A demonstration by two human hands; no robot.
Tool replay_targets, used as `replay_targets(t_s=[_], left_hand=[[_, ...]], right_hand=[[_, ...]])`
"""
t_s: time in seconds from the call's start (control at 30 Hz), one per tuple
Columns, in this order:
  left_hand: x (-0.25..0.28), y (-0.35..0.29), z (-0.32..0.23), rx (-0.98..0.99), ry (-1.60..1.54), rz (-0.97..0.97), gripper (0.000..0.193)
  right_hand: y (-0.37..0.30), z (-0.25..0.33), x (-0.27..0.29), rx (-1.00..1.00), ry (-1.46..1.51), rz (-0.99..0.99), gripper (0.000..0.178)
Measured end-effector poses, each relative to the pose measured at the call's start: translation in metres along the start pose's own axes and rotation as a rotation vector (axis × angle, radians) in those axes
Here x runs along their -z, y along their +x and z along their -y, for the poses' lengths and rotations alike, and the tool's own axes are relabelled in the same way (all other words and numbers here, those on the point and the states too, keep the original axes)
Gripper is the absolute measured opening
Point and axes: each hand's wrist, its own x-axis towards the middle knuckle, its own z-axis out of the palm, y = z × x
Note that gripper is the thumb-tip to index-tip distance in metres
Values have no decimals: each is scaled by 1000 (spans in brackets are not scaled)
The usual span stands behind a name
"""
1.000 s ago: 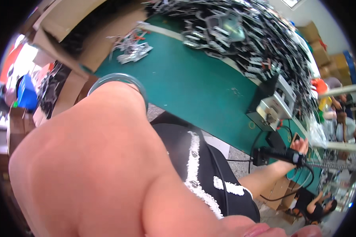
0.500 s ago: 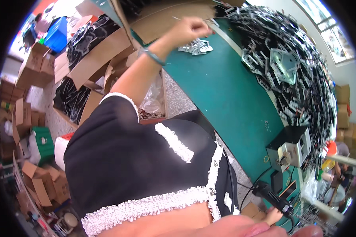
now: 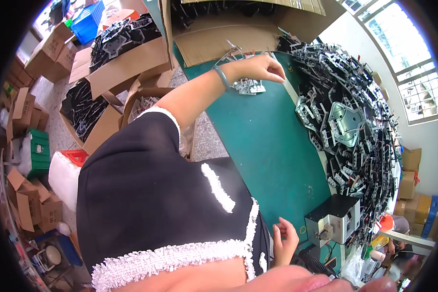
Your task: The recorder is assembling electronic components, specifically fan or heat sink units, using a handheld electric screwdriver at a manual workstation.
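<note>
Over the far green tabletop, left hand near metal brackets, hold indiscernible. Nearer, right hand with fingers parted.

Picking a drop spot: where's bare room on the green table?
Mid green tabletop, between the small cluster of metal parts by the left hand and the grey boxy machine; black-and-silver heap borders it on picture-right. Crowded: that heap, and around the cluster.

Black top, fluffy white trim
</note>
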Motion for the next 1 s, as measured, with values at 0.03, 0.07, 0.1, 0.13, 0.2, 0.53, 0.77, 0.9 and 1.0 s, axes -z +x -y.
replay_targets(t_s=[0.03,0.07,0.1,0.13,0.2,0.53,0.77,0.9,1.0], left_hand=[[7,3,6,-14,46,-64,30],[14,8,10,54,-18,-176,29],[21,13,14,123,-82,-284,27],[34,24,44,49,-117,-436,26],[62,52,74,130,65,-676,26],[148,138,153,489,1131,-637,75],[165,200,192,475,1259,-728,69],[205,215,246,572,958,-1006,57],[195,225,241,535,979,-1023,52]], right_hand=[[8,-3,-4,8,9,-1,23],[16,-5,-8,-22,42,-14,22],[22,-9,-14,-56,78,-29,21],[26,-15,-21,-3,35,-25,19],[35,-21,-35,70,-103,-31,14],[40,-48,-68,-141,-24,-411,9],[22,-117,-71,-199,324,-258,17],[18,-125,-64,-362,325,-157,21],[17,-121,-62,-258,-29,-99,20]])
